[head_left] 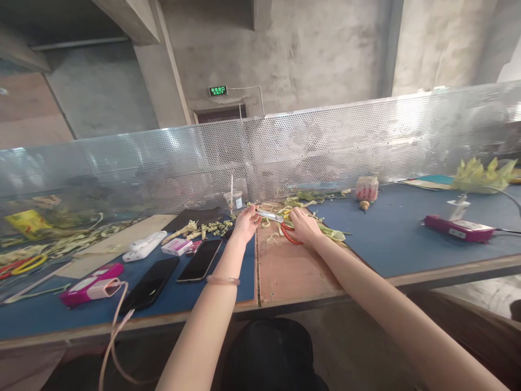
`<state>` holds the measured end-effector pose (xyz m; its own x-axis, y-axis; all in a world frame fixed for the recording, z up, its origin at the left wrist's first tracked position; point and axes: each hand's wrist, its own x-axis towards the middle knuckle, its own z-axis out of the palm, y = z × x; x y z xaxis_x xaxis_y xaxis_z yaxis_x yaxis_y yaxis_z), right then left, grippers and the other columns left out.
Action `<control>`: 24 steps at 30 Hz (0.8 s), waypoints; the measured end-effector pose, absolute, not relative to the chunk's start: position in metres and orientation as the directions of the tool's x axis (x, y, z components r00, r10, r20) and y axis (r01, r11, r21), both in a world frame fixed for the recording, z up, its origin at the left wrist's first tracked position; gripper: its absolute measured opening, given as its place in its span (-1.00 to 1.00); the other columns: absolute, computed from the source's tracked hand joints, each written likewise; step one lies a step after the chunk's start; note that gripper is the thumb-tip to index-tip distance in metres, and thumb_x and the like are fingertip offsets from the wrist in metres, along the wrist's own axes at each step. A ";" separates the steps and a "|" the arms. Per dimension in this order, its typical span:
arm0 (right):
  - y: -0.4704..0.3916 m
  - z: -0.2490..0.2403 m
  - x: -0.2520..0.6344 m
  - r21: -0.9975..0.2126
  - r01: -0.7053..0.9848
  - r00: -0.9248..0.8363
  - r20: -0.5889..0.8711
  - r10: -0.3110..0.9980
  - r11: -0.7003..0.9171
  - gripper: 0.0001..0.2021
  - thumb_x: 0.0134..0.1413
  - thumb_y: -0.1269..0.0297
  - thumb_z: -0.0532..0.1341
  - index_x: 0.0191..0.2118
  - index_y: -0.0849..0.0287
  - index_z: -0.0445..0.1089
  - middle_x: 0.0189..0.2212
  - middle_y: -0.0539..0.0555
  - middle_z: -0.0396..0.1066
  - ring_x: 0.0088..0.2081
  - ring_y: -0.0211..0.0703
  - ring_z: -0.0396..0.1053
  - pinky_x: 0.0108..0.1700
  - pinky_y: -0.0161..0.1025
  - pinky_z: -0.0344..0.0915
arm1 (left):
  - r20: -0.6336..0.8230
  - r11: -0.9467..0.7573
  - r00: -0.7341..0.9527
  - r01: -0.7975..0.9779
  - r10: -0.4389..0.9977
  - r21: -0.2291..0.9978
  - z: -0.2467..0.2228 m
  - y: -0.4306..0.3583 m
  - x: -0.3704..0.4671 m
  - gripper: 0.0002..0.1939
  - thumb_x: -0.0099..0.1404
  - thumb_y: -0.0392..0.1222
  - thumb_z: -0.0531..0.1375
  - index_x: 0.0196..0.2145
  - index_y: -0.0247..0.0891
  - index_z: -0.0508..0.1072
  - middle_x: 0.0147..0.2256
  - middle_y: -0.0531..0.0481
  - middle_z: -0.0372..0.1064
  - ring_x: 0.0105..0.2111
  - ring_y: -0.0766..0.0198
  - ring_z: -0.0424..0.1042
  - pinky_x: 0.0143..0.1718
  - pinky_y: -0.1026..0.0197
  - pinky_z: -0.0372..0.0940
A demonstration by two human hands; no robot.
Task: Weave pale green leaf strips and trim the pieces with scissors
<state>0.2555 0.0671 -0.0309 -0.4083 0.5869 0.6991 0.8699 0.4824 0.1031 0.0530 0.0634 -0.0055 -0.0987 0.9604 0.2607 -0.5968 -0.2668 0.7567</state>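
My right hand [305,225] is closed around the handles of a pair of scissors [273,216], one red and one yellow. The metal blades point left, across the pinkish-brown board [293,271]. At their tips is my left hand [246,225], its fingers curled together with the thumb. Whatever lies between those fingers is too small to make out. Pale and green plant strips [331,233] are strewn around and behind my right hand. Left of my left hand lies a heap of small green buds or plant bits [217,229].
Two black phones [150,282], a white case [144,245], a small box [176,247] and a magenta power strip [91,283] lie left. Another magenta strip [458,228] and a jar [367,188] stand right. A perforated metal screen [325,144] borders the table's back.
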 end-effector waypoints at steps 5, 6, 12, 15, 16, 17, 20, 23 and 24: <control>0.069 -0.032 0.255 0.115 0.872 -0.408 0.708 0.576 0.475 -0.64 0.06 -0.04 -0.04 -0.31 0.18 0.21 -0.27 0.16 0.25 -0.26 -0.11 0.25 -0.48 -0.31 0.05 | 0.274 -0.272 -0.091 -0.600 0.958 0.752 -0.007 0.065 0.052 -0.77 -0.10 -0.18 0.33 -0.48 -0.29 0.39 -0.50 0.08 0.34 -0.57 0.48 0.28 -0.44 0.32 0.26; 0.069 -0.032 0.255 0.117 0.872 -0.407 0.710 0.574 0.475 -0.64 0.06 -0.04 -0.05 -0.32 0.18 0.21 -0.28 0.16 0.25 -0.26 -0.11 0.25 -0.49 -0.31 0.04 | 0.274 -0.274 -0.094 -0.601 0.957 0.751 -0.007 0.065 0.052 -0.77 -0.10 -0.18 0.33 -0.49 -0.29 0.39 -0.49 0.08 0.35 -0.57 0.48 0.28 -0.44 0.32 0.26; 0.071 -0.033 0.255 0.113 0.873 -0.402 0.717 0.569 0.475 -0.64 0.07 -0.04 -0.05 -0.33 0.17 0.21 -0.28 0.16 0.25 -0.28 -0.11 0.25 -0.49 -0.31 0.02 | 0.266 -0.273 -0.104 -0.611 0.958 0.743 -0.007 0.066 0.052 -0.79 -0.10 -0.20 0.33 -0.50 -0.29 0.39 -0.47 0.07 0.36 -0.56 0.47 0.29 -0.43 0.30 0.26; 0.071 -0.032 0.255 0.097 0.873 -0.396 0.711 0.581 0.477 -0.65 0.07 -0.04 -0.04 -0.32 0.18 0.22 -0.28 0.17 0.24 -0.28 -0.11 0.24 -0.47 -0.31 0.05 | 0.265 -0.269 -0.100 -0.614 0.959 0.742 -0.007 0.065 0.052 -0.78 -0.10 -0.20 0.33 -0.49 -0.29 0.38 -0.50 0.08 0.34 -0.55 0.47 0.29 -0.42 0.31 0.26; 0.071 -0.032 0.256 0.090 0.874 -0.393 0.712 0.583 0.478 -0.65 0.06 -0.04 -0.03 -0.31 0.18 0.22 -0.28 0.17 0.24 -0.27 -0.11 0.24 -0.47 -0.31 0.06 | 0.264 -0.267 -0.099 -0.617 0.959 0.740 -0.006 0.065 0.052 -0.79 -0.09 -0.20 0.33 -0.49 -0.29 0.38 -0.51 0.09 0.33 -0.55 0.47 0.29 -0.42 0.31 0.26; 0.071 -0.032 0.256 0.082 0.874 -0.386 0.717 0.580 0.479 -0.65 0.06 -0.04 -0.03 -0.30 0.18 0.22 -0.29 0.17 0.24 -0.27 -0.10 0.24 -0.47 -0.31 0.06 | 0.263 -0.265 -0.098 -0.620 0.960 0.738 -0.006 0.064 0.052 -0.79 -0.08 -0.20 0.33 -0.49 -0.29 0.38 -0.51 0.09 0.33 -0.54 0.47 0.30 -0.42 0.31 0.25; 0.070 -0.031 0.257 0.042 0.869 -0.348 0.760 0.549 0.493 -0.64 0.05 -0.01 -0.02 -0.25 0.21 0.20 -0.26 0.18 0.22 -0.23 -0.08 0.22 -0.46 -0.32 0.09 | 0.269 -0.266 -0.090 -0.619 0.959 0.739 -0.006 0.063 0.052 -0.81 -0.06 -0.19 0.31 -0.49 -0.29 0.38 -0.49 0.08 0.34 -0.53 0.47 0.30 -0.40 0.31 0.26; 0.070 -0.030 0.257 -0.021 0.870 -0.282 0.799 0.532 0.492 -0.66 0.05 0.04 -0.02 -0.21 0.23 0.18 -0.22 0.21 0.19 -0.21 -0.07 0.20 -0.45 -0.31 0.11 | 0.286 -0.276 -0.084 -0.607 0.955 0.745 -0.006 0.061 0.053 -0.82 -0.03 -0.18 0.30 -0.47 -0.29 0.40 -0.46 0.05 0.36 -0.51 0.46 0.31 -0.39 0.32 0.26; 0.070 -0.030 0.258 -0.037 0.872 -0.265 0.803 0.534 0.488 -0.66 0.05 0.05 -0.02 -0.20 0.23 0.18 -0.21 0.22 0.19 -0.21 -0.06 0.19 -0.46 -0.30 0.11 | 0.288 -0.276 -0.079 -0.601 0.954 0.750 -0.005 0.061 0.053 -0.82 -0.03 -0.18 0.30 -0.47 -0.29 0.40 -0.47 0.05 0.35 -0.52 0.46 0.30 -0.39 0.32 0.25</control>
